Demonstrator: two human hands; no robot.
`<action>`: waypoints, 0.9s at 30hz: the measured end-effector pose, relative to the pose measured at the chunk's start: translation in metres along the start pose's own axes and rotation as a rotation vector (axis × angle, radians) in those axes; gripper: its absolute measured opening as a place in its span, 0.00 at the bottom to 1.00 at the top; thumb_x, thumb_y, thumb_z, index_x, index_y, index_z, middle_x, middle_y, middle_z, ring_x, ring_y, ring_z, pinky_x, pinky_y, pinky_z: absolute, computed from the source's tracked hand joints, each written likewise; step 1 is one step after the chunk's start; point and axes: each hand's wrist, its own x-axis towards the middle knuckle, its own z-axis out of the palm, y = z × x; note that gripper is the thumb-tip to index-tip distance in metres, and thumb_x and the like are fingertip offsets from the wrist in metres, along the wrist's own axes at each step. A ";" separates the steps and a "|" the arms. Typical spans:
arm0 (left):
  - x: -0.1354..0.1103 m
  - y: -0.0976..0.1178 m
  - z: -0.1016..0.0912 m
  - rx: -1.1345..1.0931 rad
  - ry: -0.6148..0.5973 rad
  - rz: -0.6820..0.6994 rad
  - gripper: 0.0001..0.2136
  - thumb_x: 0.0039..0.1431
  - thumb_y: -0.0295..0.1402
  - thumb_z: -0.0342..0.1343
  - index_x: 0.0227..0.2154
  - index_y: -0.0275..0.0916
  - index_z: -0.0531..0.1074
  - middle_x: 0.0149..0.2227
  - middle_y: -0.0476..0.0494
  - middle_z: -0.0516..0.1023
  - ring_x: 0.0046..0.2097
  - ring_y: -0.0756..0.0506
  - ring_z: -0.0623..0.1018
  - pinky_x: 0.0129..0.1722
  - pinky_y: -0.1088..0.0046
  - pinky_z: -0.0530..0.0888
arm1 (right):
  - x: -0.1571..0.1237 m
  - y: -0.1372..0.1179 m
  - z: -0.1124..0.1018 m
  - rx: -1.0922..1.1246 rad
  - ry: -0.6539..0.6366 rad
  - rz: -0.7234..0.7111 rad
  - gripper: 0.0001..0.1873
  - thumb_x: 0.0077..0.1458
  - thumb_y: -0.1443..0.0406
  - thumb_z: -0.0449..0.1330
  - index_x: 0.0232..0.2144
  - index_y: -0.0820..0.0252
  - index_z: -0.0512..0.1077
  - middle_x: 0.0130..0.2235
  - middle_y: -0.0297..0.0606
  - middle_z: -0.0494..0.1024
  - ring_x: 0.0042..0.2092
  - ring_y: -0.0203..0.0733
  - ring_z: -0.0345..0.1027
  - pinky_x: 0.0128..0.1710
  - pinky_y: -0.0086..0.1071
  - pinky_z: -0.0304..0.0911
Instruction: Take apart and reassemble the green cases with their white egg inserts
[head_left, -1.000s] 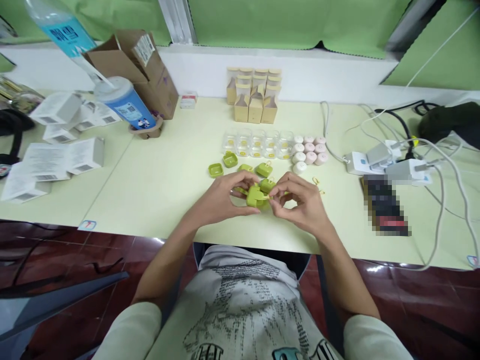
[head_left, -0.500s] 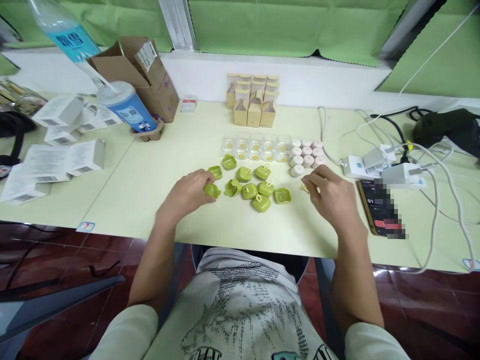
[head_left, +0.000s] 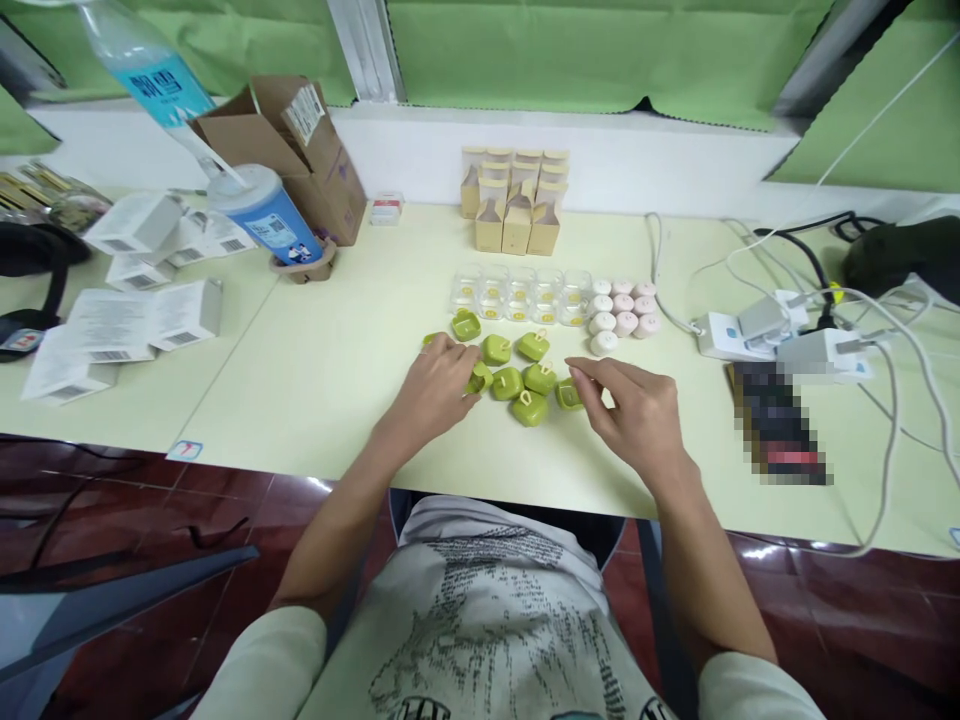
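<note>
Right hand (head_left: 634, 405) swung inward. Left hand (head_left: 435, 388) is nearer the open green case (head_left: 483, 377), beside it toward the tabletop's (head_left: 300, 370) right edge; hands apart, grips unclear.

I wear a pale grey-white T-shirt (head_left: 499, 640) with short, loose sleeves, the left one (head_left: 266, 660) and the right one (head_left: 757, 688) both plain and ending above my elbows. Down the front runs a black print (head_left: 487, 600), rows of small, scratchy marks like scribbled writing, broken and patchy in places. Below it sit bolder dark shapes (head_left: 416, 708), cut off by the edge of my view, with a bit of blue (head_left: 576, 715) among them. The hem (head_left: 499, 508) bunches in soft folds. My forearms and hands (head_left: 637, 412) are bare.
</note>
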 end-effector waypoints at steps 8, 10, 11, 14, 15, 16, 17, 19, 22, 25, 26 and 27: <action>-0.013 0.017 -0.003 -0.238 0.248 0.293 0.26 0.71 0.25 0.60 0.70 0.43 0.72 0.61 0.35 0.78 0.61 0.36 0.83 0.59 0.54 0.86 | 0.000 -0.036 0.036 0.184 0.276 -0.255 0.16 0.72 0.73 0.66 0.53 0.48 0.84 0.53 0.47 0.84 0.49 0.51 0.79 0.42 0.45 0.77; -0.014 0.020 -0.002 -0.263 0.248 0.361 0.26 0.74 0.27 0.60 0.72 0.44 0.70 0.63 0.35 0.80 0.66 0.35 0.82 0.66 0.50 0.84 | -0.002 -0.036 0.042 0.134 0.278 -0.229 0.12 0.72 0.72 0.68 0.49 0.48 0.84 0.54 0.48 0.82 0.51 0.53 0.76 0.40 0.46 0.75; -0.014 0.022 -0.001 -0.273 0.244 0.377 0.26 0.75 0.27 0.60 0.72 0.44 0.69 0.65 0.35 0.81 0.68 0.34 0.81 0.69 0.48 0.82 | -0.003 -0.035 0.044 0.138 0.266 -0.210 0.11 0.72 0.72 0.68 0.47 0.48 0.83 0.54 0.47 0.81 0.51 0.53 0.76 0.40 0.45 0.75; -0.013 0.023 0.000 -0.306 0.247 0.405 0.26 0.78 0.30 0.61 0.74 0.43 0.68 0.67 0.34 0.82 0.71 0.33 0.81 0.73 0.45 0.80 | -0.004 -0.030 0.045 0.214 0.231 -0.173 0.08 0.72 0.71 0.68 0.45 0.51 0.82 0.53 0.46 0.78 0.50 0.51 0.76 0.38 0.43 0.75; -0.013 0.023 0.000 -0.318 0.253 0.421 0.25 0.78 0.30 0.61 0.74 0.42 0.67 0.67 0.33 0.82 0.70 0.33 0.81 0.73 0.45 0.80 | -0.004 -0.028 0.044 0.228 0.219 -0.171 0.08 0.72 0.72 0.67 0.45 0.51 0.81 0.53 0.46 0.78 0.50 0.50 0.77 0.37 0.42 0.75; -0.012 0.022 0.001 -0.331 0.262 0.444 0.25 0.79 0.30 0.61 0.74 0.42 0.67 0.66 0.33 0.83 0.70 0.34 0.82 0.72 0.46 0.81 | -0.004 -0.026 0.044 0.228 0.206 -0.179 0.08 0.71 0.72 0.67 0.45 0.52 0.81 0.54 0.46 0.77 0.49 0.49 0.77 0.37 0.41 0.76; -0.012 0.021 0.001 -0.344 0.272 0.471 0.25 0.79 0.30 0.61 0.74 0.41 0.67 0.66 0.33 0.83 0.69 0.34 0.82 0.72 0.47 0.81 | -0.004 -0.024 0.044 0.223 0.189 -0.193 0.09 0.71 0.73 0.66 0.45 0.53 0.80 0.55 0.47 0.77 0.49 0.49 0.78 0.35 0.40 0.76; -0.011 0.020 0.003 -0.364 0.283 0.506 0.26 0.80 0.31 0.62 0.75 0.43 0.66 0.64 0.34 0.84 0.67 0.36 0.84 0.69 0.50 0.83 | -0.004 -0.021 0.043 0.248 0.147 -0.223 0.08 0.70 0.74 0.65 0.44 0.55 0.78 0.56 0.48 0.76 0.48 0.47 0.79 0.32 0.37 0.75; -0.010 0.017 0.007 -0.384 0.326 0.507 0.26 0.81 0.38 0.64 0.75 0.46 0.66 0.62 0.36 0.85 0.58 0.38 0.86 0.62 0.54 0.85 | -0.003 -0.019 0.041 0.408 0.121 -0.210 0.07 0.70 0.73 0.67 0.43 0.56 0.77 0.57 0.47 0.72 0.41 0.41 0.78 0.28 0.34 0.74; -0.008 0.015 0.009 -0.419 0.388 0.529 0.26 0.80 0.46 0.64 0.74 0.46 0.68 0.58 0.37 0.86 0.53 0.41 0.87 0.57 0.58 0.86 | -0.003 -0.018 0.039 0.537 0.141 -0.163 0.06 0.68 0.72 0.70 0.44 0.56 0.79 0.56 0.44 0.71 0.36 0.35 0.77 0.27 0.32 0.77; -0.007 0.015 0.009 -0.433 0.398 0.540 0.26 0.80 0.47 0.63 0.73 0.46 0.69 0.57 0.38 0.86 0.52 0.41 0.87 0.57 0.59 0.86 | -0.003 -0.018 0.039 0.560 0.139 -0.150 0.07 0.68 0.71 0.71 0.44 0.56 0.79 0.55 0.43 0.71 0.35 0.34 0.77 0.28 0.32 0.78; -0.007 0.015 0.008 -0.443 0.402 0.551 0.26 0.80 0.48 0.63 0.73 0.46 0.69 0.56 0.38 0.87 0.52 0.41 0.87 0.56 0.61 0.86 | -0.003 -0.018 0.039 0.582 0.129 -0.141 0.07 0.67 0.71 0.71 0.45 0.56 0.80 0.55 0.43 0.71 0.35 0.34 0.77 0.28 0.32 0.79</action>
